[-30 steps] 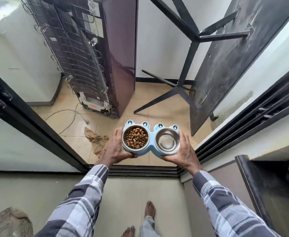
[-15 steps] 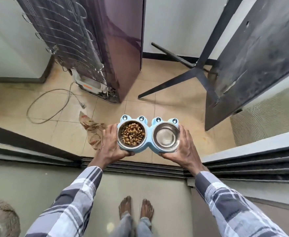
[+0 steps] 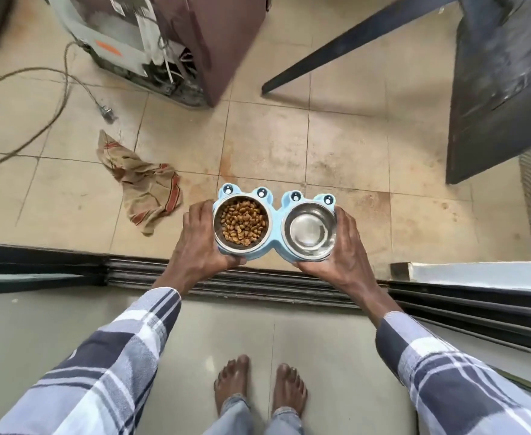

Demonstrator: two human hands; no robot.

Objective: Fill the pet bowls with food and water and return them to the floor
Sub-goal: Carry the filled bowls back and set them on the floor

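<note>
Blue double pet feeder, frog-eye knobs on its far edge, held level in the air above the tiled floor, just beyond the sliding-door track. Left steel bowl holds brown kibble, heaped over most of the bottom. Right steel bowl shiny; cannot tell whether water is in it.

Left hand grips the feeder's left end, fingers curled under the base, thumb along the near edge. Right hand grips the right end the same way. Both sleeves plaid, blue-grey and white.

Bare feet stand on smooth grey floor on the near side of the track.

Crumpled tan cloth with red stripes lies on the tiles left of the feeder, apart from it. Grey cable loops farther left, its plug loose on the floor. Back of a maroon appliance at upper left; dark table leg and a dark panel at upper right.
</note>
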